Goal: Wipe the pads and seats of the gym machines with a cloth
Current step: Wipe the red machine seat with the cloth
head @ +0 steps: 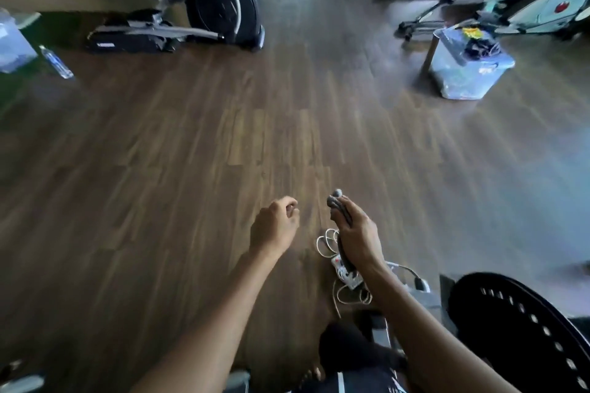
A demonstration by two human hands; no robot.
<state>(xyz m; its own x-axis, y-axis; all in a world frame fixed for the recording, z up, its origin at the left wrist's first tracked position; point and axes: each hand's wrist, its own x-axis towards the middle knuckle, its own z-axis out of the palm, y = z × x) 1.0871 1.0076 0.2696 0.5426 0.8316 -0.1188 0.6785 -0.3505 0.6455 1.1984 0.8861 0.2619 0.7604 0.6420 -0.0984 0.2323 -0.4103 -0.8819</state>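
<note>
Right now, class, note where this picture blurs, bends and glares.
Head view: motion blur streaks the floor and smears the exercise bike; the wide lens tilts the water bottle and box outward; glare washes the floor top right; left hand, right hand and cloth are sharpest.

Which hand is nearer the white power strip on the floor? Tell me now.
Right. The right hand, gripping the grey cloth, is just above the power strip, overlapping it in view; the left hand sits farther off to its left.
</note>
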